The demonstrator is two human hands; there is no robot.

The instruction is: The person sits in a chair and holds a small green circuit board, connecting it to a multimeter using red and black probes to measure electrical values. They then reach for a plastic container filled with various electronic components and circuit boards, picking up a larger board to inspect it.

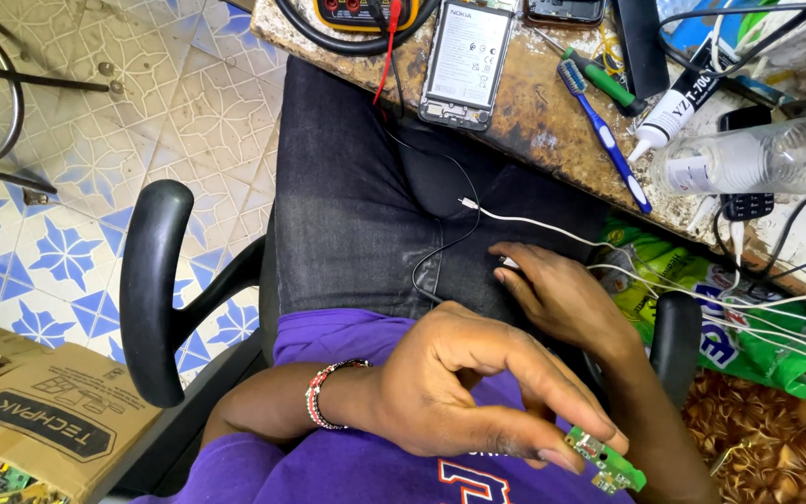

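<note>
Left hand (459,392) pinches small green circuit board (605,461) at its fingertips over the lap, board's long axis running down-right, while right hand (562,299), fingers loosely together, rests just above the board on white cable (552,230), phone (466,58) lying well beyond on tabletop (543,121).

The multimeter (367,11) was cut off by the top edge, only its lower part showing. The cardboard box (34,420) ran past the left and bottom edges. The right hand (562,294) hid its own fingertips against the trousers (347,196).
</note>
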